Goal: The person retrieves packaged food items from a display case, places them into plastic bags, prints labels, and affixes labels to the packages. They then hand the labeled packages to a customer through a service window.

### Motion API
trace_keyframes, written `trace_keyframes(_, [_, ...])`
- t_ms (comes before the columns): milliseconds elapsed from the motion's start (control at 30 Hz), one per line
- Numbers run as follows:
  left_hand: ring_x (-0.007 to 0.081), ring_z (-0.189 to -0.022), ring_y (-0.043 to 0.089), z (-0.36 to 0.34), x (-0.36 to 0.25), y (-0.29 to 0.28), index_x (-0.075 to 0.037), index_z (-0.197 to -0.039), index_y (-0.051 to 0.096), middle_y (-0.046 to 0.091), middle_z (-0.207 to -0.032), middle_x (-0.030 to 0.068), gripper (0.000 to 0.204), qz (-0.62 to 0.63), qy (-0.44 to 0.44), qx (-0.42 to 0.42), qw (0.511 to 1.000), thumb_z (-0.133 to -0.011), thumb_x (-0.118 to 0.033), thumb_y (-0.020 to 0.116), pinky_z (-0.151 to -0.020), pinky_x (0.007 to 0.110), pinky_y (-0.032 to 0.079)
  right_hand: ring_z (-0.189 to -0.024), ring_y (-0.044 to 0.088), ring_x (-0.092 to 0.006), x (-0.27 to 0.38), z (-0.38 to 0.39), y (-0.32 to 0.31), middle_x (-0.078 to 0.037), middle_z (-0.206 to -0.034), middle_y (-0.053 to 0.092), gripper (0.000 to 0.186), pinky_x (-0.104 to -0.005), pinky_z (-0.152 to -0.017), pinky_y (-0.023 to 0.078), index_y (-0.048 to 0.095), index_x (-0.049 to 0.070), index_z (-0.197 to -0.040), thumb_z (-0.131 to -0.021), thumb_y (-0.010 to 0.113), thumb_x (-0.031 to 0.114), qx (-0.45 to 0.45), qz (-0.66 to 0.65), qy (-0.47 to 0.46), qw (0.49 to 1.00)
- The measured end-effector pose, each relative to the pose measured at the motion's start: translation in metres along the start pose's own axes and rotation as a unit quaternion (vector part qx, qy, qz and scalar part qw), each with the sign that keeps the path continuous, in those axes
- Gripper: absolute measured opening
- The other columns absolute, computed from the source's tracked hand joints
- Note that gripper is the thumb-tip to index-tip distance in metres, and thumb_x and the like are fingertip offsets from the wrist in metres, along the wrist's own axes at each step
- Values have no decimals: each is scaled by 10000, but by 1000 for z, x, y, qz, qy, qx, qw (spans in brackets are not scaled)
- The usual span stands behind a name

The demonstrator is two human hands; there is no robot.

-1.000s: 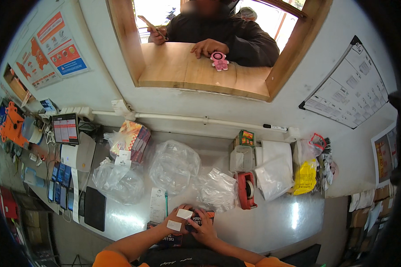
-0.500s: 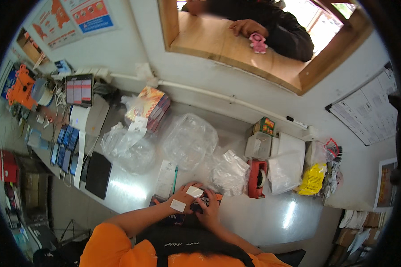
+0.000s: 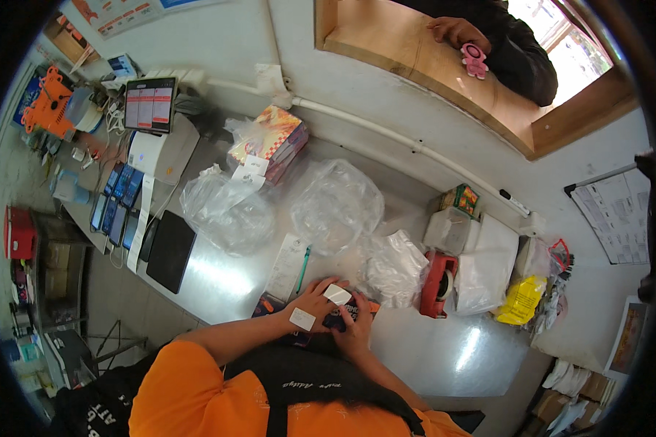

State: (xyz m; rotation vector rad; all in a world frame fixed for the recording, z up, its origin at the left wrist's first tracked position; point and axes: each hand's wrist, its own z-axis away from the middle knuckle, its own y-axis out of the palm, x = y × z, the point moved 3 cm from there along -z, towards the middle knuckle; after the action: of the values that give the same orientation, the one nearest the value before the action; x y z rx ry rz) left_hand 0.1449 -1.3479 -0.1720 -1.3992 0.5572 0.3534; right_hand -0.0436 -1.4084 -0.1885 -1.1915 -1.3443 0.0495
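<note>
A dark printed package with orange parts [image 3: 268, 304] lies at the front edge of the metal table, against my body. My left hand [image 3: 318, 306] reaches across it with fingers bent over its top. At its near right side, my right hand [image 3: 355, 329] grips the package with thumb and fingers. One white label [image 3: 302, 319] sits on the back of my left hand by the wrist. Another white label [image 3: 336, 294] shows by the left fingers; what it sticks to is unclear. Both hands cover much of the package.
Beyond my hands lie a printed slip [image 3: 287, 266], a teal pen [image 3: 303, 269] and filled clear plastic bags [image 3: 339, 207]. A red tape dispenser [image 3: 436, 285] stands to the right. Phones [image 3: 116, 204] and a black tablet [image 3: 171, 251] lie left. Another person's hand [image 3: 459, 33] rests on the window ledge near a pink figure-shaped thing [image 3: 474, 60].
The view has turned, so the table and window sit farther right in the picture. Both my hands stay on the package, with only slight finger movement.
</note>
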Motion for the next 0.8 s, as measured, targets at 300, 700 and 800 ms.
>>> trace_keyframes(300, [417, -1648, 302, -4, 1, 2, -144, -1682, 468, 369, -1777, 159, 1109, 4, -12, 43, 999, -750, -524, 935, -1312, 595, 302, -1527, 479, -542, 3, -3, -4, -234, -1649, 485, 917, -664, -1103, 488, 612, 333, -1502, -687, 937, 66, -21, -2, -14, 1000])
trace_keyframes(700, [400, -1668, 288, -4, 0, 3, -204, -1698, 471, 371, -1775, 138, 1118, 29, -24, 59, 998, -746, -533, 955, -1318, 624, 279, -1526, 470, -548, 7, -1, -7, -210, -1621, 493, 921, -681, -1180, 464, 638, 350, -1490, -663, 943, 83, -5, -10, 15, 1000])
trace_keyframes(800, [398, -1665, 293, -5, -1, 2, -180, -1673, 495, 371, -1770, 141, 1090, 45, -20, 50, 998, -745, -515, 958, -1315, 625, 277, -1523, 474, -545, 8, -3, -9, -213, -1615, 500, 932, -672, -1184, 468, 626, 353, -1499, -667, 942, 79, -2, -5, 12, 1000])
